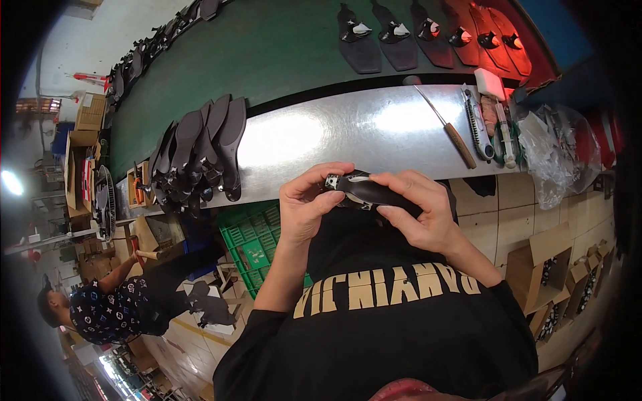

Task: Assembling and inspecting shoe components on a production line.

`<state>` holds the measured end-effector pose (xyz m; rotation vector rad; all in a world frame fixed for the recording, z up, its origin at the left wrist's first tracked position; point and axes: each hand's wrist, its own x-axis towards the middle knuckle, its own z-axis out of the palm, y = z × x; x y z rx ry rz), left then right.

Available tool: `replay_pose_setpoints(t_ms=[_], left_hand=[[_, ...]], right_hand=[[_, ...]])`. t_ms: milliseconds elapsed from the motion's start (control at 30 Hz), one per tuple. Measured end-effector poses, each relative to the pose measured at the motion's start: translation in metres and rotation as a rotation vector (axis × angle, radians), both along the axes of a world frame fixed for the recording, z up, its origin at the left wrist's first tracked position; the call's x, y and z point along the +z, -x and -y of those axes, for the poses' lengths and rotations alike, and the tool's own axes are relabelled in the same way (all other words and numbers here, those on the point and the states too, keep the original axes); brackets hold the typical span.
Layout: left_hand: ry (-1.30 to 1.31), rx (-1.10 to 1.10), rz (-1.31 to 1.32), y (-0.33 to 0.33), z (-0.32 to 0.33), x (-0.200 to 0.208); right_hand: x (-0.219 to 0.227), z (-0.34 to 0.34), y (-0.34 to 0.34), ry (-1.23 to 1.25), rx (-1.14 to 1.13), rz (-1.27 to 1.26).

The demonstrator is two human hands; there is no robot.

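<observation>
Close in front of my body, over the near edge of the metal bench (301,144), both my hands hold a dark sandal sole with straps (381,194). My left hand (306,206) pinches its strapped end between thumb and fingers; pale lining shows there. Around the smooth dark end, my right hand (422,210) is closed, thumb below and fingers above. To the left on the bench lies a heap of dark sandal soles (189,137) with glossy straps at their lower ends.
A wooden-handled awl (456,139), a utility knife (476,127) and a clear plastic bag (552,150) lie at the bench's right. Beyond runs a green belt (287,53) bearing sandals (396,50). A green crate (251,250) stands below; another person (120,307) works at left.
</observation>
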<state>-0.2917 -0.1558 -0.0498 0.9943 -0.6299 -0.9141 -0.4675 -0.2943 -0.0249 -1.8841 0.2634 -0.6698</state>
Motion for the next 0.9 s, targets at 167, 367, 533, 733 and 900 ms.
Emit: replay_pose_setpoints(t_ms=[167,367,533,733,900], left_hand=[[-0.004,-0.041,0.108,0.0,-0.001,0.0],[0.043,-0.116,0.241,-0.007,-0.004,-0.004],[0.069,-0.174,0.266,-0.008,-0.004,-0.003],[0.061,-0.245,0.382,-0.007,-0.003,-0.003],[-0.095,-0.164,0.275,0.011,0.004,0.001]], right_hand=[[0.004,0.002,-0.002,0.094,-0.017,0.03],[0.009,0.008,0.0,0.193,0.053,-0.032],[0.011,0.006,0.001,0.268,0.018,-0.007],[0.011,0.004,0.003,0.327,0.01,-0.075],[0.002,0.01,0.001,0.225,0.017,-0.123]])
